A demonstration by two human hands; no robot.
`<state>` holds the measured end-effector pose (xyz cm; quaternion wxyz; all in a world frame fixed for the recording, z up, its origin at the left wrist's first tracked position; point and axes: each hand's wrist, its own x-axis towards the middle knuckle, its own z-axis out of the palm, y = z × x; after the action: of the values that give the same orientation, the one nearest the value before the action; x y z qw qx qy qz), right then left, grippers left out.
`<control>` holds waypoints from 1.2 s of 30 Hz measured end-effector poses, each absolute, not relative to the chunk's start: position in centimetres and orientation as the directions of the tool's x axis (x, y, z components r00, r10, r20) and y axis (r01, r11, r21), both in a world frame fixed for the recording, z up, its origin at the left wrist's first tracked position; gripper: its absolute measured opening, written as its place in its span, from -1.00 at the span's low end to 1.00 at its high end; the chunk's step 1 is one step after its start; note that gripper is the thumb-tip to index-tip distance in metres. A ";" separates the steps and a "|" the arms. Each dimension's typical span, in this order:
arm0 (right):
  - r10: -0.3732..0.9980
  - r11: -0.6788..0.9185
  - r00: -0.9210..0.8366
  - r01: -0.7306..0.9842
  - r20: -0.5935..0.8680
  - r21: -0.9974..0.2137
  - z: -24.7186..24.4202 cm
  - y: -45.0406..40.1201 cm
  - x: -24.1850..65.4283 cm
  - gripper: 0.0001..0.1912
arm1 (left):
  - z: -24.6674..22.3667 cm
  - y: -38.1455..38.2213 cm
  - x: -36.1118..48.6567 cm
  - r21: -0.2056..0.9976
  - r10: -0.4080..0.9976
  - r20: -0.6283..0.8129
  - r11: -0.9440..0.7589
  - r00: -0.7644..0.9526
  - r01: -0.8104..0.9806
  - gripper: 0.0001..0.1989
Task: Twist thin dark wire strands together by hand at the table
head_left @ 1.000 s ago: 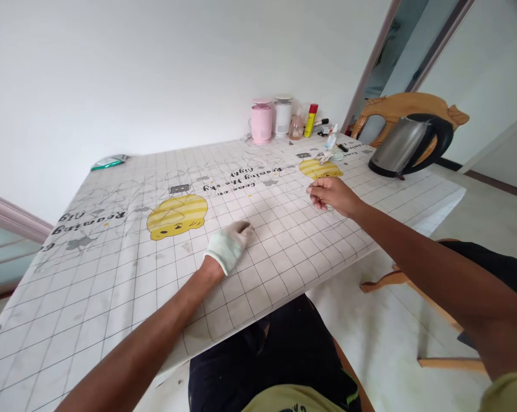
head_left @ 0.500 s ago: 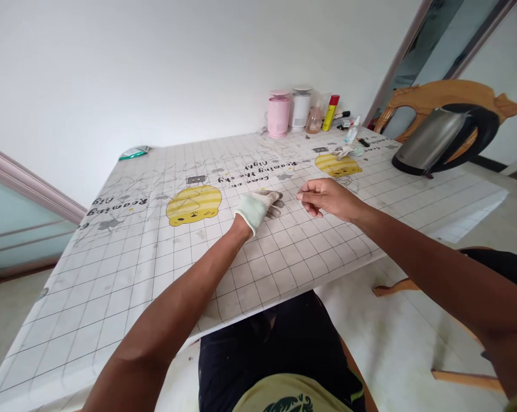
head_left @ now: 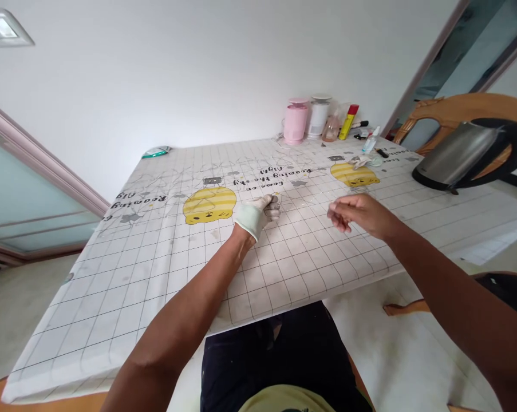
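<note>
My left hand (head_left: 261,215) wears a pale work glove with a light green cuff. It is over the middle of the table, fingers curled in; whatever they may hold is hidden. My right hand (head_left: 359,214) is bare and hovers to its right, thumb and fingers pinched together. Anything in that pinch is too small to make out. Between the hands a faint thin line runs over the white checked tablecloth (head_left: 284,263). Beyond my right hand lies another pale glove (head_left: 367,162), crumpled on a yellow printed bear.
A steel kettle (head_left: 460,154) with a black handle stands at the right. Along the wall are a pink canister (head_left: 295,121), a white canister (head_left: 318,117), a pump bottle (head_left: 330,129) and a red-capped yellow can (head_left: 348,123). A green packet (head_left: 157,152) lies at the back left.
My right hand has moved away to the right, widening the gap between the hands. The gloved left fingers have curled in more. The view has shifted a little left.
</note>
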<state>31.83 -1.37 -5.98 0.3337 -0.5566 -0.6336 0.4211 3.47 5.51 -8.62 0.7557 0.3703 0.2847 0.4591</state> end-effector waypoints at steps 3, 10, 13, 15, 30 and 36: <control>0.959 -0.003 -0.262 0.373 -0.108 -0.928 -7.9 -1.6 30.1 -0.59 | -8.6 5.2 3.5 0.745 0.899 -0.100 0.352 0.427 -0.567 -0.89; 0.971 0.163 -0.191 0.079 0.145 -0.984 -10.2 -0.5 22.7 -0.56 | -9.4 4.6 4.2 0.682 0.909 -0.119 0.368 0.400 -0.632 -0.90; 0.967 0.237 -0.118 0.088 0.226 -0.967 -10.3 -0.1 21.4 -0.56 | -9.6 4.7 4.1 0.695 0.919 -0.140 0.356 0.369 -0.624 -0.90; 0.952 0.303 -0.074 0.118 0.295 -0.946 -10.3 -0.1 21.1 -0.55 | -9.6 4.9 3.9 0.733 0.927 -0.172 0.346 0.333 -0.585 -0.89; 0.458 0.491 -0.265 0.871 0.849 0.008 -10.6 0.7 21.1 -0.63 | -9.5 4.3 5.0 0.825 0.983 -0.095 0.164 0.154 -0.540 -0.85; 0.477 0.430 -0.183 0.901 0.860 -0.047 -10.9 1.3 21.0 -0.59 | -9.3 3.3 5.4 0.748 0.959 -0.164 0.273 0.230 -0.606 -0.84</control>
<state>21.02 1.30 -10.93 0.4298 -0.4732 -0.7283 -0.2468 5.36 3.30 -9.35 0.7325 0.2800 0.3158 0.5342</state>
